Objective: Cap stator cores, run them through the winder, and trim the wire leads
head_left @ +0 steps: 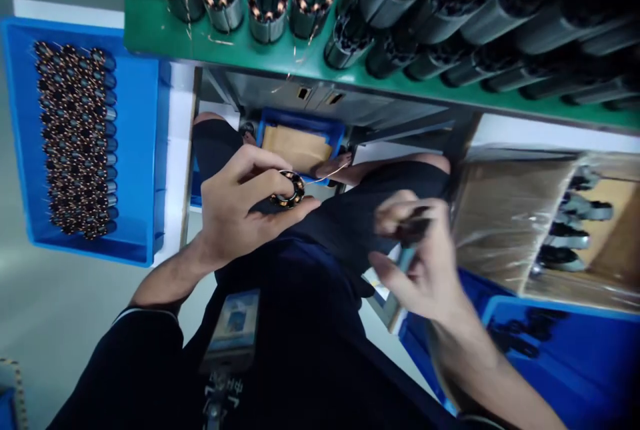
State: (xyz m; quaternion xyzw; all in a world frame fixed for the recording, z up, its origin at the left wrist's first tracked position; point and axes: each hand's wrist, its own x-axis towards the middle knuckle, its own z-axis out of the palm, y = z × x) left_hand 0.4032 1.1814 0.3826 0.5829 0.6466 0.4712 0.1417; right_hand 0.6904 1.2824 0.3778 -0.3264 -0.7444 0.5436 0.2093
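My left hand (245, 203) grips a small ring-shaped stator with copper windings (290, 190) between its fingers and thumb. A thin copper wire (330, 173) runs from the ring toward the far side of my lap. My right hand (420, 250) is apart from the ring, pinching a small dark tool with a teal handle (407, 247). The tool is blurred, so its tip and exact type cannot be made out. Dark clothing (345, 230) lies beneath both hands.
A green board (150, 33) holds several upright wound stators and dark cylinders along the top. A blue tray (135, 150) with rows of stators stands left. A blue bin (300, 120) lies beyond my knees; a film-covered cardboard box (505, 217) and blue crate (575, 363) stand right.
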